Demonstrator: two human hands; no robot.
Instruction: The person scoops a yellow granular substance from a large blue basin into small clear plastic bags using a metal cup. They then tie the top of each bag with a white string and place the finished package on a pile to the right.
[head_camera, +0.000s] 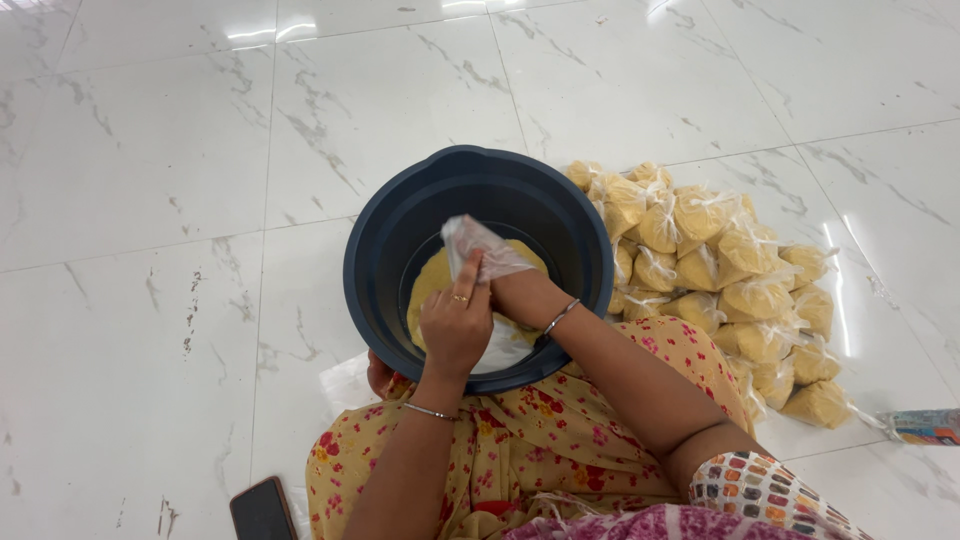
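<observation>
1. A person sits on a shiny white floor (140, 150) and looks down at a big dark blue tub (478, 180).
2. The tub stands just in front of the person's lap, touching the flowery yellow dress (560, 420).
3. Yellow powder (432, 285) lies at the bottom of the tub.
4. The left hand (455, 322) is over the near side of the tub. Its fingers are curled, and one finger points up along a thin clear plastic bag (478, 245).
5. The left hand has a ring on one finger and a thin bangle on the wrist.
6. The right hand (522, 295) is inside the tub, just beside the left hand. It is closed around the lower part of the same plastic bag.
7. The right wrist also has a thin bangle.
8. The plastic bag sticks up from between the two hands, over the yellow powder. Whether there is powder in it cannot be told.
9. Something white (500, 345) lies in the tub under the hands. What it is cannot be told.
10. A heap of small tied bags (720, 290) full of yellow powder lies on the floor, to the right of the tub. The nearest ones touch the tub's side.
11. A dark phone (262, 510) lies flat on the floor to the left of the person, well apart from the tub.
12. A small colourful packet (925, 427) lies at the far right edge, near the heap.
</observation>
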